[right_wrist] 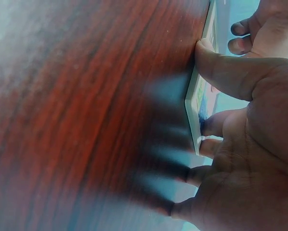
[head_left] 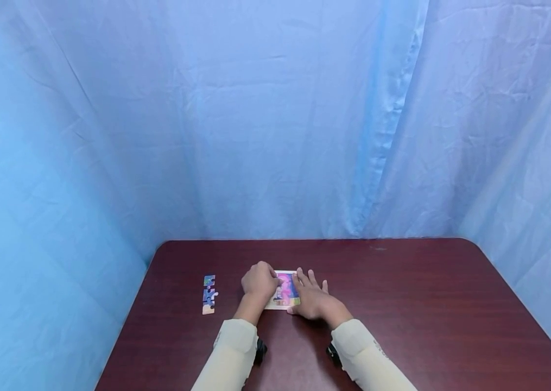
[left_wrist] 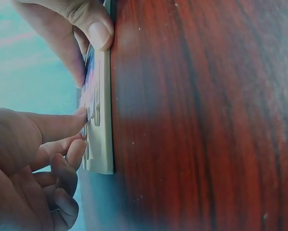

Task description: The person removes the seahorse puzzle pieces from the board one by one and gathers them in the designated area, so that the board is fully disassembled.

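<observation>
A small jigsaw puzzle board [head_left: 285, 271] with a pale rim and a pink, blue and yellow picture lies flat on the table. My left hand [head_left: 258, 280] is over its left part, fingers curled. In the left wrist view, the left thumb [left_wrist: 62, 126] and index finger meet at a thin puzzle piece [left_wrist: 97, 113] that stands slightly raised from the board. Its picture is mostly hidden. My right hand [head_left: 311, 298] holds the board's right side, thumb at the near edge, index and middle fingers on top. The right ring and little fingers reach past it onto the table.
Several loose puzzle pieces [head_left: 208, 296] lie in a column to the left of the board. The dark red wooden table [head_left: 402, 304] has rounded far corners. Blue curtains [head_left: 275, 136] hang behind it and at both sides.
</observation>
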The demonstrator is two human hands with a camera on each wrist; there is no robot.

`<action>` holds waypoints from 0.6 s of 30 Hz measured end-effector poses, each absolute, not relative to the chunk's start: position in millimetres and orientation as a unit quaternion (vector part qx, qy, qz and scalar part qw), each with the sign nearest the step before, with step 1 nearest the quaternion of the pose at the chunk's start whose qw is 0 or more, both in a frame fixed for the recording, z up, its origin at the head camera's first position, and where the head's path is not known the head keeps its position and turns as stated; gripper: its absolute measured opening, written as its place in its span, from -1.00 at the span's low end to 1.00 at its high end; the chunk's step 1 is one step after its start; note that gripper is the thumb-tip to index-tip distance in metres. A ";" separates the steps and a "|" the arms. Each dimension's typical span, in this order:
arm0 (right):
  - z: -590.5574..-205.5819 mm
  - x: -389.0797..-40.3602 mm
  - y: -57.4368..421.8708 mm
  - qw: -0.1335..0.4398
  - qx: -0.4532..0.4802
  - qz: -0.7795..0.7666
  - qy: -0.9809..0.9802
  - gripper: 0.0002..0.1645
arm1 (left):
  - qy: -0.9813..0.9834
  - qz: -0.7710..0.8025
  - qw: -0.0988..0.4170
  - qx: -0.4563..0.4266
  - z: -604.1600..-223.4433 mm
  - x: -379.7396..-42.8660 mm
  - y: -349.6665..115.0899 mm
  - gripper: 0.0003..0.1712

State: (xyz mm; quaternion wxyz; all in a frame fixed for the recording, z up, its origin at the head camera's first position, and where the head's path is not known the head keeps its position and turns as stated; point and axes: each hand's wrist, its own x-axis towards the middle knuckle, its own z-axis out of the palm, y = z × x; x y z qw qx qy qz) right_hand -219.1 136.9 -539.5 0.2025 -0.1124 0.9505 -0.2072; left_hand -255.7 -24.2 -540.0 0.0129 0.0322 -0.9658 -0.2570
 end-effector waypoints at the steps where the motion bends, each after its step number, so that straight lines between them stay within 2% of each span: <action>1: -539.6 -219.1 136.9 0.204 -0.112 -0.206 0.951 0.13 | -0.966 -0.257 0.010 0.034 -539.9 -256.0 -24.2 -0.80; 11: -541.9 -220.7 138.0 0.207 -0.111 -0.204 0.950 0.15 | -0.963 -0.266 -0.006 0.033 -538.8 -258.0 -26.5 -0.69; 18: -540.4 -221.0 139.6 0.205 -0.110 -0.201 0.951 0.15 | -0.965 -0.261 -0.017 0.002 -536.4 -256.2 -27.0 -0.65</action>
